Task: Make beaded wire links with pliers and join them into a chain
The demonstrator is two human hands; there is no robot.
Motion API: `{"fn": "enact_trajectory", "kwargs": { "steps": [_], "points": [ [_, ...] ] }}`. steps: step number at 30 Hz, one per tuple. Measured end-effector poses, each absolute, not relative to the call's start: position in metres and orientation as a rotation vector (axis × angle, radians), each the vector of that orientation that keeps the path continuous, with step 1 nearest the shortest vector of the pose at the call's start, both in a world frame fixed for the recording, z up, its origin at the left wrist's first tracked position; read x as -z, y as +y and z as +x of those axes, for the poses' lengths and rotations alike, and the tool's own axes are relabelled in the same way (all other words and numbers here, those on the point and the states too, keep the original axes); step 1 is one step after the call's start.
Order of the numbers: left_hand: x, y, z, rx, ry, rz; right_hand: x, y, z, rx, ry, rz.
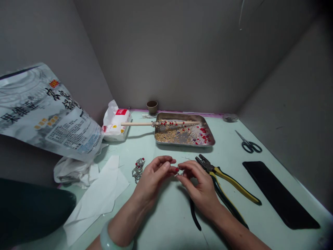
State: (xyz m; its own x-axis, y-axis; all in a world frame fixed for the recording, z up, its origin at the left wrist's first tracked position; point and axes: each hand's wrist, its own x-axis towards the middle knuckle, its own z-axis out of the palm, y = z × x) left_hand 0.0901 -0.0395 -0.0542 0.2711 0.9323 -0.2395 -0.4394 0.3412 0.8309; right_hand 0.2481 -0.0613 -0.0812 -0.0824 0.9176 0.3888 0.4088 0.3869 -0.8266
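Tray (208,129) set at table (166,215) rear centre; beads (179,135) held in it, stick (140,123) laid across its rear rim, overhanging left onto tissue pack (116,126). Cup (152,107) placed behind tray. Scissors (248,144) right of tray. Pliers (229,180) in front of tray, phone (279,194) to their right. Paper sheets (99,194) front left, printed bag (44,111) behind them. Beaded piece (137,169) between sheets and pliers.

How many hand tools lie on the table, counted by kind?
Pliers: 2 (one yellow-handled, one black-handled partly under the right hand)
Scissors: 1
Total: 3
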Motion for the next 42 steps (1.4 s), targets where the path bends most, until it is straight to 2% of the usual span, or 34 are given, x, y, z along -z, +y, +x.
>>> {"fn": "enact_trajectory", "kwargs": {
  "steps": [7, 18, 24, 29, 36, 42],
  "points": [
    [0.048, -0.041, 0.087, -0.978, 0.733, 0.596, 0.082, -0.063, 0.245, -0.788, -1.604, -1.170],
    [0.047, -0.048, 0.091, -0.976, 0.593, 0.794, 0.081, -0.061, 0.240, -1.144, -1.272, -1.236],
    [0.053, -0.043, 0.092, -0.983, 0.725, 0.651, 0.084, -0.060, 0.243, -0.871, -1.378, -1.271],
    [0.058, -0.042, 0.093, -0.941, 0.915, 0.800, 0.085, -0.061, 0.247, -0.607, -1.546, -1.261],
    [0.058, -0.040, 0.097, -0.918, 1.054, 1.027, 0.089, -0.066, 0.242, -0.596, -1.750, -1.162],
    [0.030, -0.032, 0.054, -0.873, 1.338, 1.360, 0.092, -0.069, 0.239, -0.622, -1.773, -1.154]
  ]
}}
